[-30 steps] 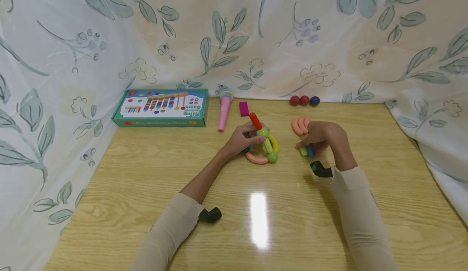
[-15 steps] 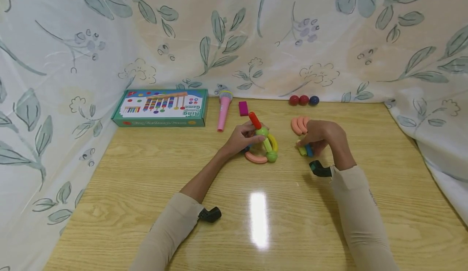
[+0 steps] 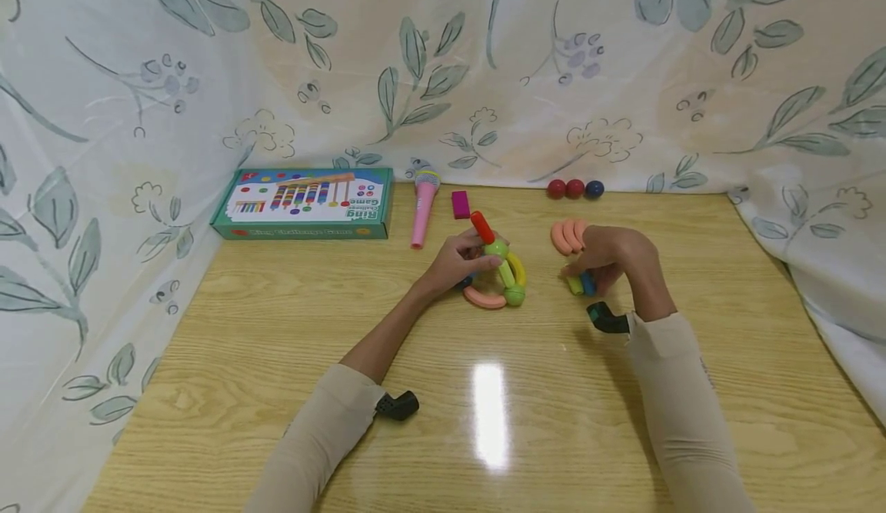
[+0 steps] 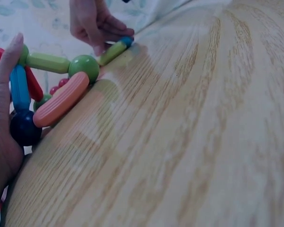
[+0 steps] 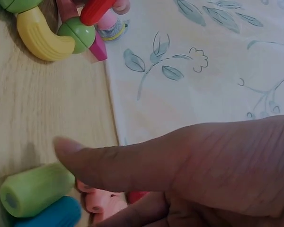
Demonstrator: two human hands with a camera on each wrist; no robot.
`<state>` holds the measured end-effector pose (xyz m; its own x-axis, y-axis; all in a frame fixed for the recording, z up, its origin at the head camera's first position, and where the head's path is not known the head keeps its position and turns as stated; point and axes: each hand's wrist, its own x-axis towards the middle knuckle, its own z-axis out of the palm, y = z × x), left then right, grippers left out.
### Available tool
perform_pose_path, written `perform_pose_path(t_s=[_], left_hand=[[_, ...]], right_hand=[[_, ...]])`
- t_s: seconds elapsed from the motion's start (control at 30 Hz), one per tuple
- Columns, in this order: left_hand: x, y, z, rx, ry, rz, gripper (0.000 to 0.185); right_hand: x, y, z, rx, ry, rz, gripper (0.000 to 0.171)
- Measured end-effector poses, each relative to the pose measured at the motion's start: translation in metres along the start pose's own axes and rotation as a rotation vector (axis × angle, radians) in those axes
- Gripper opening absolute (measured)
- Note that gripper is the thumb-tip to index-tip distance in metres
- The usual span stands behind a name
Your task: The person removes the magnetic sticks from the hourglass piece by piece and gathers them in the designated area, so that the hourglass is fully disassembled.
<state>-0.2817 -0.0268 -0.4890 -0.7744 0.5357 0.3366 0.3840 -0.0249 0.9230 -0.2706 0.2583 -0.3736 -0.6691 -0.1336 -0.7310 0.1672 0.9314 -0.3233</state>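
The left hand [image 3: 453, 265] grips the frame [image 3: 507, 274]; at its three o'clock, nearer the right hand [image 3: 612, 254] (grip unclear), a green rod [image 3: 575, 285] points eleven-to-five.

Left sleeve [image 3: 318, 428] beige, long; right sleeve [image 3: 678, 394] same, creased, small dark marking [image 3: 707, 374] along outer edge; black angled left wrist camera [image 3: 398, 407]; right wrist camera [image 3: 612, 321] same shape, also black, dull green patch [image 3: 594, 317] on its end; fingers [image 5: 144, 210] bare.

Blue rod [image 5: 57, 213] partly below the right wrist view's edge
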Motion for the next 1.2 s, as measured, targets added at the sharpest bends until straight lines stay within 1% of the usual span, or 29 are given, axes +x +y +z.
perform_pose_path(t_s=[0.07,0.1,0.13,0.2,0.27,0.3,0.33,0.37,0.4,0.43,0.47,0.53,0.6,0.73,0.8,0.87,0.97,1.03,1.13,1.2], left_hand=[[0.000,-0.001,0.000,0.001,0.006,0.002,0.030],[-0.001,-0.001,0.001,0.001,0.009,0.004,0.029],[-0.001,-0.001,0.001,0.002,0.010,0.005,0.030],[-0.002,-0.002,0.002,0.002,0.013,0.009,0.031],[-0.003,-0.002,0.002,0.005,0.015,0.017,0.036],[-0.003,-0.002,0.003,0.007,0.017,0.022,0.039],[-0.003,-0.002,0.003,0.010,0.020,0.028,0.043],[-0.003,-0.002,0.003,0.014,0.026,0.037,0.047],[-0.003,-0.003,0.003,0.019,0.032,0.046,0.052],[-0.002,-0.003,0.003,0.026,0.039,0.059,0.057],[-0.002,-0.003,0.003,0.030,0.049,0.069,0.061],[-0.001,-0.003,0.004,0.044,0.072,0.090,0.070],[0.000,-0.003,0.004,0.064,0.099,0.110,0.076],[-0.001,-0.005,0.006,0.083,0.137,0.133,0.078],[-0.003,-0.006,0.006,0.074,0.141,0.132,0.073],[-0.004,-0.005,0.005,0.067,0.137,0.126,0.063],[-0.003,-0.004,0.004,0.069,0.146,0.113,0.037],[-0.001,-0.004,0.004,0.064,0.162,0.109,0.024],[0.000,-0.002,0.005,0.046,0.178,0.099,0.024],[0.001,0.000,0.005,0.038,0.167,0.094,0.028]], right_hand=[[-0.003,-0.001,-0.001,-0.052,0.034,-0.021,0.047],[-0.005,-0.002,-0.001,-0.086,0.070,-0.038,0.047],[-0.008,-0.004,-0.001,-0.116,0.119,-0.074,0.048],[-0.013,-0.012,0.000,-0.148,0.264,-0.194,0.047],[-0.017,-0.023,0.003,-0.148,0.427,-0.369,0.039],[-0.020,-0.030,0.006,-0.126,0.495,-0.455,0.035],[-0.021,-0.038,0.009,-0.106,0.543,-0.547,0.030],[-0.022,-0.046,0.013,-0.090,0.573,-0.624,0.028],[-0.023,-0.053,0.017,-0.076,0.582,-0.683,0.031],[-0.023,-0.061,0.021,-0.066,0.577,-0.733,0.037],[-0.023,-0.068,0.025,-0.049,0.561,-0.765,0.041],[-0.020,-0.080,0.033,-0.043,0.546,-0.819,0.043],[-0.017,-0.087,0.038,-0.041,0.559,-0.849,0.040],[-0.012,-0.091,0.044,-0.037,0.582,-0.880,0.034],[-0.009,-0.090,0.045,-0.035,0.581,-0.888,0.032],[-0.007,-0.090,0.046,-0.032,0.594,-0.894,0.030],[-0.006,-0.092,0.046,-0.016,0.653,-0.901,0.026],[-0.006,-0.092,0.046,-0.009,0.692,-0.901,0.025],[-0.006,-0.092,0.044,0.057,0.775,-0.904,0.025],[-0.010,-0.091,0.040,0.128,0.843,-0.904,0.027]])
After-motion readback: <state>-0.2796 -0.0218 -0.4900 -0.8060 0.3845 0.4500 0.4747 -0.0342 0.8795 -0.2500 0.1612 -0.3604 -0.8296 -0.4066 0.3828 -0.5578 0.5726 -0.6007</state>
